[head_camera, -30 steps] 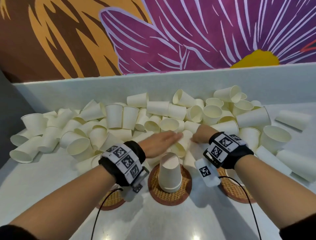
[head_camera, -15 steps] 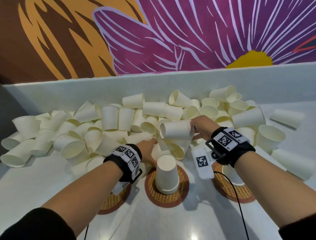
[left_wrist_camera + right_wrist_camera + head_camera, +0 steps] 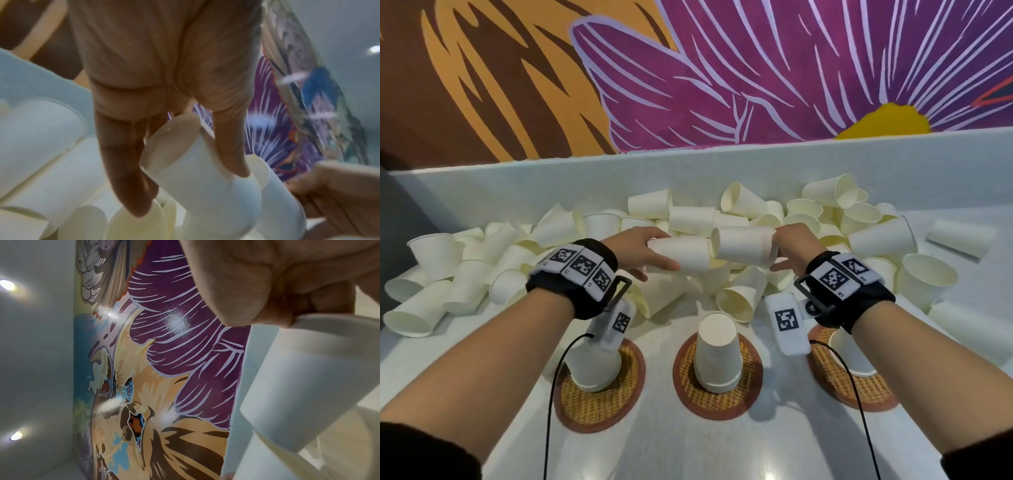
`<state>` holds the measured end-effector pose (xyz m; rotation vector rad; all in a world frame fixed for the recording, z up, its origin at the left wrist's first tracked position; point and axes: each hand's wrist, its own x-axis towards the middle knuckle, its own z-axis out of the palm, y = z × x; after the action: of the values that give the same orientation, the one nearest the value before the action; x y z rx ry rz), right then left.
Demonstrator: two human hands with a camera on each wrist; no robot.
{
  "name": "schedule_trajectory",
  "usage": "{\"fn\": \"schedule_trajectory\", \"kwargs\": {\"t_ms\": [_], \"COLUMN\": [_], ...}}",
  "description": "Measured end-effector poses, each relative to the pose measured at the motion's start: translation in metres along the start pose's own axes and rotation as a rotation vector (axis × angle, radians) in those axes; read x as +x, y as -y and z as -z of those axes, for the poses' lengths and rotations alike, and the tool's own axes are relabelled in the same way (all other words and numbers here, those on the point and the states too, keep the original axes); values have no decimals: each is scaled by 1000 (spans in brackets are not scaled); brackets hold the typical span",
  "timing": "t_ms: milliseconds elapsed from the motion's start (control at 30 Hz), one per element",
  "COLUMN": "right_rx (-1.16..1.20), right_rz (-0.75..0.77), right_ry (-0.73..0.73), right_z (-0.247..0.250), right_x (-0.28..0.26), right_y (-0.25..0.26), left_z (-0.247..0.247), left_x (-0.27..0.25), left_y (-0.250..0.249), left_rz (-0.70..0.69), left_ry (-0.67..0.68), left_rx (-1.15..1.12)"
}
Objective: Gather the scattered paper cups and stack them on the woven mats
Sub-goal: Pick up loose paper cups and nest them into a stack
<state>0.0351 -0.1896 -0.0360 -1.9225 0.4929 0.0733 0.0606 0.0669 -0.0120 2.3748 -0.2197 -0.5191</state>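
My left hand (image 3: 650,251) grips a white paper cup (image 3: 681,253) lying sideways above the pile; its fingers (image 3: 230,146) curl round the cup's base end (image 3: 197,162). My right hand (image 3: 787,245) holds another sideways cup (image 3: 744,245) by its base, its mouth facing the left cup's mouth. The right wrist view shows that cup (image 3: 304,386) pinched at its base rim. Three round woven mats sit in front: left (image 3: 599,397), middle (image 3: 717,394), right (image 3: 849,387). Each carries an upside-down cup: left (image 3: 594,366), middle (image 3: 717,353), right (image 3: 849,356).
A heap of loose cups (image 3: 524,246) spreads across the white table (image 3: 688,452) from the left edge to the far right (image 3: 928,277). A low white wall (image 3: 517,188) backs the pile, under a painted mural. Cables run from both wrist cameras.
My left hand has picked a cup out of the pile and lifted it. My right hand has raised its cup and brought it toward the left one, mouth to mouth.
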Motion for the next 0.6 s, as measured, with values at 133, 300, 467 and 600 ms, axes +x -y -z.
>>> {"fn": "schedule_trajectory", "kwargs": {"t_ms": [133,300,467,600], "right_rx": [5,112,109,236], "right_rz": [28,35,95,103], "right_ry": [30,39,132,282], "right_z": [-6,-10,-14,-12], "right_x": [-9,-16,-36,-47], "right_y": [6,9,15,22], "left_z": [0,-2,-14,-32], "left_x": [-8,-16,-17,-14], "left_y": [-6,-21,-31,-43], "left_rz": [-24,-85,-98,-108], "left_ry": [66,14,-18,-22], "left_rx": [-236,-377,-325,-251]}}
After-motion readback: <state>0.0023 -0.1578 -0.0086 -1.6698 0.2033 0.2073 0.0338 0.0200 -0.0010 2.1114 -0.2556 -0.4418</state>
